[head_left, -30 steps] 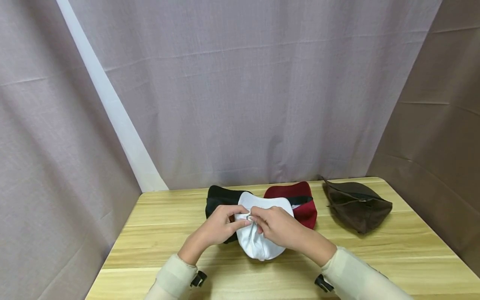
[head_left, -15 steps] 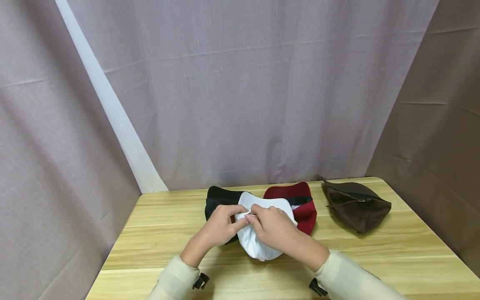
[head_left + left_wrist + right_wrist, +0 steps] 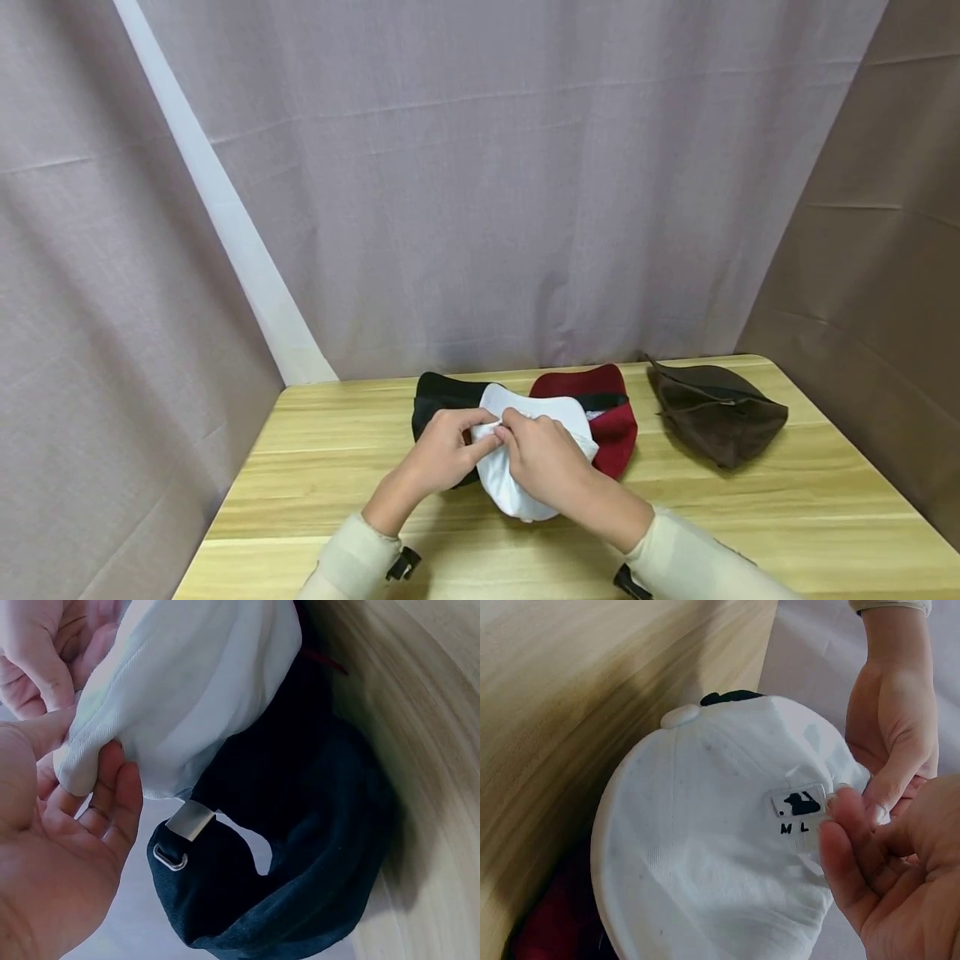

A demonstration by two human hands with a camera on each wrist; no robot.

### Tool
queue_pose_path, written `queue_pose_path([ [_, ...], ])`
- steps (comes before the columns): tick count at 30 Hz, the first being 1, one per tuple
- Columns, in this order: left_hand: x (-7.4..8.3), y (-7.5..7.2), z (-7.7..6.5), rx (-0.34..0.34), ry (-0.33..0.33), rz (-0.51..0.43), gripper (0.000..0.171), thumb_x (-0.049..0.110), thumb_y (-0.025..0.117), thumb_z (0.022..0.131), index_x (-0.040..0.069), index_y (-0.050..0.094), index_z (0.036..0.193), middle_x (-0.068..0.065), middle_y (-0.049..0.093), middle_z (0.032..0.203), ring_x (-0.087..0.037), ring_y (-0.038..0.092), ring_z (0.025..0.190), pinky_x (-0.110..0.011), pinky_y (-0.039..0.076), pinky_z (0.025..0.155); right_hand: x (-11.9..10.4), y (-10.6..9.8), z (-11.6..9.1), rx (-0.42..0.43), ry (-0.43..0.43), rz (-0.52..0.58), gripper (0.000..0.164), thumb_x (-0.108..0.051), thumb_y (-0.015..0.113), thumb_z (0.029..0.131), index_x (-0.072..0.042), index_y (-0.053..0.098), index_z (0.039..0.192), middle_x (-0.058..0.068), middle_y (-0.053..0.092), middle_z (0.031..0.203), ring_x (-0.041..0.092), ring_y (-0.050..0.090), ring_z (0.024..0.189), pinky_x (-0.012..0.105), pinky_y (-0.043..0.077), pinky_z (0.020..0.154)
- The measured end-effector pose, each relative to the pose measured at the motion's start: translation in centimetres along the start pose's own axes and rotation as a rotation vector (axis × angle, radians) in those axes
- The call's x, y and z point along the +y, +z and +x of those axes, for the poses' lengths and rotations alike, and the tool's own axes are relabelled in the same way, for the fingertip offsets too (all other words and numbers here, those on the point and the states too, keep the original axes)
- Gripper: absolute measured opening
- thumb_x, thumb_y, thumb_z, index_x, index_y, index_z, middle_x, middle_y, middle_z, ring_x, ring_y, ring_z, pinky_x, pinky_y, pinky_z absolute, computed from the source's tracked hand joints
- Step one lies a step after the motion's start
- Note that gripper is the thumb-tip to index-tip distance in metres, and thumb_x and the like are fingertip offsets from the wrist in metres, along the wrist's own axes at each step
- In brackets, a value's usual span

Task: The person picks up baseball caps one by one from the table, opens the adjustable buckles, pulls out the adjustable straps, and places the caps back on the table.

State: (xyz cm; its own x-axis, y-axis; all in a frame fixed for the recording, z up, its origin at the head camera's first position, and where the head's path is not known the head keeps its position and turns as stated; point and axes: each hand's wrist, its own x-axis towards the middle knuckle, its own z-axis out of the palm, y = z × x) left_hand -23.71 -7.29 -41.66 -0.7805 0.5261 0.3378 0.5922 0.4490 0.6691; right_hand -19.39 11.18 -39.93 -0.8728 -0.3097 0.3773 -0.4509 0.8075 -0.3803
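Note:
A white baseball cap (image 3: 498, 487) is between my hands, its brim pointing away from me. My left hand (image 3: 441, 454) pinches the cap's edge between thumb and fingers. Right beside it, the thumb and fingers of my right hand (image 3: 551, 462) pinch the same edge. In the right wrist view, the small dark logo (image 3: 801, 804) with letters under it lies close to my right fingertips. A black cap (image 3: 300, 840) with a metal strap buckle (image 3: 190, 820) lies under the white one at the left. Part of a red cap (image 3: 617, 433) shows behind it at the right.
A dark brown cap (image 3: 723, 421) lies on its own at the right of the wooden table (image 3: 315, 467). Grey curtains (image 3: 480, 208) hang behind the table's far edge and at the left. A brown curtain (image 3: 877, 317) borders the right side.
My right hand has turned and lies lower over the white cap, its fingers closer to my left fingertips. The cap's right side now bulges outward. The left hand has hardly moved.

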Motion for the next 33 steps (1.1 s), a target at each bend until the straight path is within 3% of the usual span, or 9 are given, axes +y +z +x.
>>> queue_pose_path([
  [9,-0.2,-0.2,-0.2,-0.052,-0.017,-0.038,0.013,0.015,0.074,0.099,0.016,0.082,0.109,0.001,0.077,0.088,-0.004,0.054,0.062,-0.019,0.047,0.058,1.3,-0.1,0.0,-0.027,-0.145,0.022,0.028,-0.013,0.061,0.107,-0.013,0.053,0.081,-0.010,0.034,0.058,0.004,0.033,0.053,0.019,0.028,0.047],
  [18,-0.6,-0.3,-0.4,-0.071,0.013,-0.069,0.013,0.017,0.075,0.099,0.015,0.082,0.110,-0.002,0.080,0.095,0.001,0.053,0.065,-0.019,0.049,0.062,2.4,-0.3,0.0,-0.071,-0.222,0.099,0.028,-0.015,0.060,0.108,-0.012,0.053,0.082,-0.012,0.038,0.060,-0.003,0.032,0.054,0.015,0.031,0.048],
  [26,-0.9,-0.2,-0.3,-0.078,0.015,-0.111,0.014,0.021,0.076,0.099,0.015,0.083,0.110,-0.003,0.080,0.096,0.001,0.055,0.068,-0.020,0.050,0.063,3.0,-1.0,0.2,-0.192,-0.215,0.259,0.026,-0.014,0.056,0.111,-0.012,0.057,0.085,-0.008,0.061,0.060,-0.011,0.046,0.046,0.016,0.046,0.050],
  [33,-0.7,-0.2,-0.2,-0.062,0.015,-0.111,0.016,0.019,0.077,0.098,0.014,0.083,0.112,-0.004,0.081,0.098,0.001,0.055,0.067,-0.019,0.050,0.063,3.0,-1.2,0.2,-0.225,-0.180,0.294,0.026,-0.019,0.055,0.112,-0.013,0.059,0.087,-0.005,0.063,0.062,-0.010,0.048,0.043,0.018,0.050,0.056],
])
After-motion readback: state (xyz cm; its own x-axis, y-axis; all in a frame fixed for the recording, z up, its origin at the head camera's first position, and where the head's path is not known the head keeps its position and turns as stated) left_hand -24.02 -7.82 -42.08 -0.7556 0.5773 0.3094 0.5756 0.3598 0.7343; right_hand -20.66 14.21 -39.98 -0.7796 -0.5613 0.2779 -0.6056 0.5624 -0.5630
